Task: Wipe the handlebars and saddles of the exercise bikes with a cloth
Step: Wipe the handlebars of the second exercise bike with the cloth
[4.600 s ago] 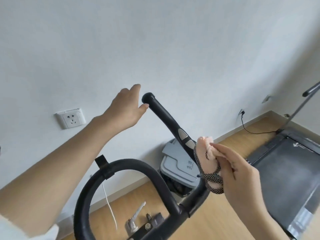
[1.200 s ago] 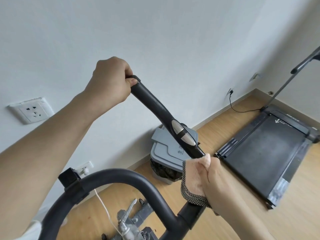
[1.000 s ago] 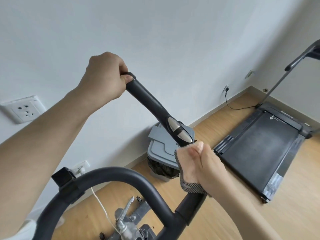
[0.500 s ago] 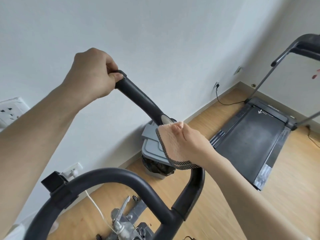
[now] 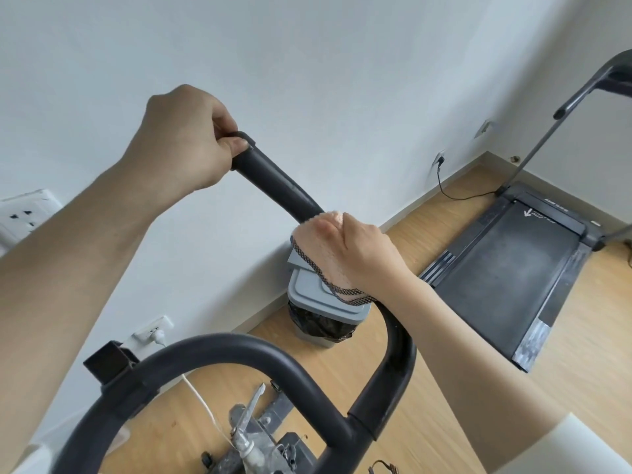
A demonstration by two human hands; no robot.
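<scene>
1. The cloth [image 5: 319, 265], a pale peach rag with a dark speckled edge, is wrapped around the black handlebar [image 5: 277, 186] partway along the raised right-hand grip, at the middle of the view.
2. The right hand [image 5: 355, 254] is closed over the cloth and the bar beneath it, knuckles up and thumb side toward the wall, so the rag shows only on the hand's left side and below it, where the dark hem hangs loose.
3. The right forearm runs in from the lower right corner, wrist nearly straight, with a bit of white sleeve [image 5: 564, 446] at the frame's edge.
4. The left hand [image 5: 184, 138] is clenched in a fist around the top end of the same grip, thumb pressed on the end cap; its forearm stretches in from the lower left.
5. Bare black bar shows between the two hands; they are apart.
6. Below the right hand the bar bends down to a joint and continues into a curved loop across the bottom of the view.
7. Behind the bar, against the white wall, stands a grey bin [image 5: 325, 313] with a black liner.
8. A treadmill [image 5: 513, 268] lies on the wooden floor [image 5: 427, 405] to the right, its cable plugged into the wall.
9. A wall socket [image 5: 24, 213] sits at the left edge.
</scene>
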